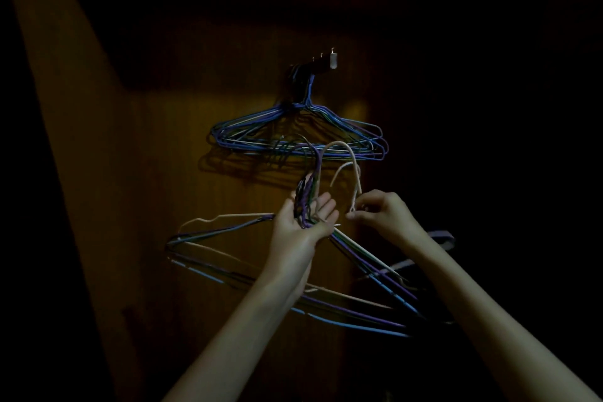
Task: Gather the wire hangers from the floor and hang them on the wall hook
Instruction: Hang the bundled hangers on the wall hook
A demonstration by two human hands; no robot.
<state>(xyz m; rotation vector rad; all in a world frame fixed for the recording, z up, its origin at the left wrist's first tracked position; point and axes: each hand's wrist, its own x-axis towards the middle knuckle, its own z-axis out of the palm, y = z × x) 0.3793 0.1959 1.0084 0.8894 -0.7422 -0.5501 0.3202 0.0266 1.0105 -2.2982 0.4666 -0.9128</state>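
Observation:
A wall hook [326,63] with small pegs is fixed high on the brown wooden wall. Several blue and purple wire hangers [300,134] hang from it. Below them, my left hand [305,222] is raised palm up and holds the necks of a bunch of purple, blue and white wire hangers [287,271], which spread out under both forearms. My right hand [381,212] pinches the neck of a white hanger [346,166] whose hook curves upward beside the bunch.
The scene is very dark. The wooden wall panel [163,173] is lit only around the hook. A paler slanted strip [49,75] runs down the left side. Everything to the right is black.

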